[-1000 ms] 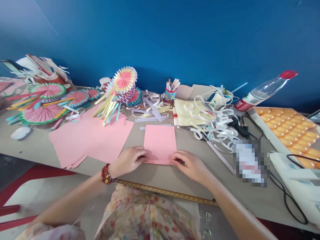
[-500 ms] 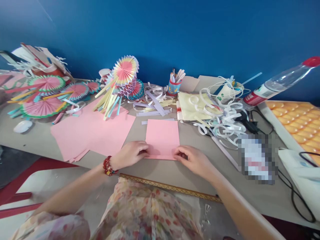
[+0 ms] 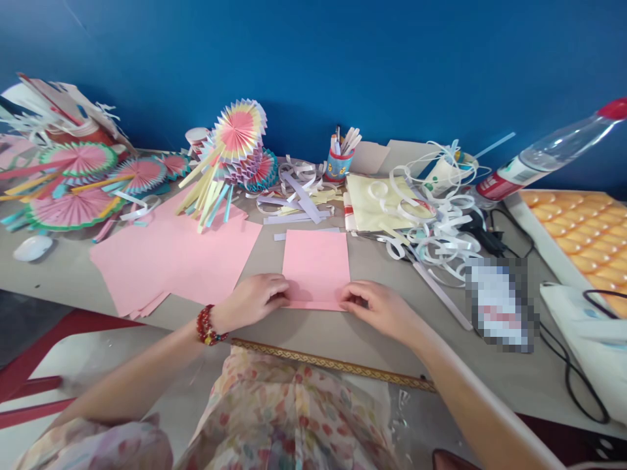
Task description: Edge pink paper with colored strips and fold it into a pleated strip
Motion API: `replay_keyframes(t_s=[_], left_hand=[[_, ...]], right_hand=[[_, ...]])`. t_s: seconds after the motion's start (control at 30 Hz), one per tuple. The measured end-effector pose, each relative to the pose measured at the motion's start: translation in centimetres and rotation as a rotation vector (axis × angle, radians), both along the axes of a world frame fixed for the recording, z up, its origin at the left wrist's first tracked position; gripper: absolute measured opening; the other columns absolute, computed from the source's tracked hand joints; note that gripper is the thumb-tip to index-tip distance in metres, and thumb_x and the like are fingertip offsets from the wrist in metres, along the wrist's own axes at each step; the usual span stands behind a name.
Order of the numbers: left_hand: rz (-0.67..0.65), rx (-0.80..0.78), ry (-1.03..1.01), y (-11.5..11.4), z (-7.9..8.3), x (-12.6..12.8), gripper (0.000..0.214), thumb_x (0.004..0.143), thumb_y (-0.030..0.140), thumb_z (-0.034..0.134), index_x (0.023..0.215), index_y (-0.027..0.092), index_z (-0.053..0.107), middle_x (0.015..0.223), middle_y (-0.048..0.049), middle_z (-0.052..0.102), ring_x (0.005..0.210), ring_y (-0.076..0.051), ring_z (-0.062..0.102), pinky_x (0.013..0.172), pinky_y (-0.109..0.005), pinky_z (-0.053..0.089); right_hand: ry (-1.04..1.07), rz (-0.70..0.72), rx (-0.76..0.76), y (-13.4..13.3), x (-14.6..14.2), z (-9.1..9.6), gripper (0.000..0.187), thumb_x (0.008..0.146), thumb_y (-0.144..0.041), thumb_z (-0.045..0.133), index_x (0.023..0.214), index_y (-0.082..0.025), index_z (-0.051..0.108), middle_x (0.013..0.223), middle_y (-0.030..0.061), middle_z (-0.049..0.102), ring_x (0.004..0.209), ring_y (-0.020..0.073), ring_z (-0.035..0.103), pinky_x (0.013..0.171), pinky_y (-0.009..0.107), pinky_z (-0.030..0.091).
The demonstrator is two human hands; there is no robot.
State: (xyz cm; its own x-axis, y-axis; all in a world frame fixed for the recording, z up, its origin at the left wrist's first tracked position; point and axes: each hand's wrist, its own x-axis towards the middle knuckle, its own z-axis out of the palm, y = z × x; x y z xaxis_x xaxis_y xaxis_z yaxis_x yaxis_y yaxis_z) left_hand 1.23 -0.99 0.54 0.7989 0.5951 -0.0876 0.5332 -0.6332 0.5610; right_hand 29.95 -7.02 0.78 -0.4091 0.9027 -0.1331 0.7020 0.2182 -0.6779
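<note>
From the head camera, a small pink sheet (image 3: pixel 316 264) lies flat on the grey table (image 3: pixel 304 336), straight in front of the person, with a narrow strip folded along its near edge. The left hand (image 3: pixel 255 301), a red bead bracelet (image 3: pixel 206 324) at its wrist, pinches the fold's left corner with its fingers closed on the paper. The right hand (image 3: pixel 379 310) presses and pinches the right corner the same way. A stack of larger pink paper (image 3: pixel 176 261) lies just to the left, with pleated paper fans (image 3: pixel 73 209) beyond it. White paper curls (image 3: pixel 431 235) and a plastic bottle (image 3: pixel 539 160) lie to the right.
</note>
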Motion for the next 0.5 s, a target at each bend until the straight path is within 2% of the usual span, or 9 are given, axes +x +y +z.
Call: replay_keyframes(t_s=[0.5], left_hand=[[-0.003,-0.015,0.008,0.14,0.09,-0.03,0.016,0.098,0.027,0.051,0.086,0.018,0.058,0.086,-0.0019,0.063,0.08,-0.017,0.058,0.072,-0.027,0.04]], right_hand=[[0.024,0.014,0.0,-0.1,0.73,-0.33,0.011,0.093,-0.028,0.055,0.087,-0.023,0.063,0.086,0.0003,0.067,0.08,0.0168,0.06,0.071,0.027,0.042]])
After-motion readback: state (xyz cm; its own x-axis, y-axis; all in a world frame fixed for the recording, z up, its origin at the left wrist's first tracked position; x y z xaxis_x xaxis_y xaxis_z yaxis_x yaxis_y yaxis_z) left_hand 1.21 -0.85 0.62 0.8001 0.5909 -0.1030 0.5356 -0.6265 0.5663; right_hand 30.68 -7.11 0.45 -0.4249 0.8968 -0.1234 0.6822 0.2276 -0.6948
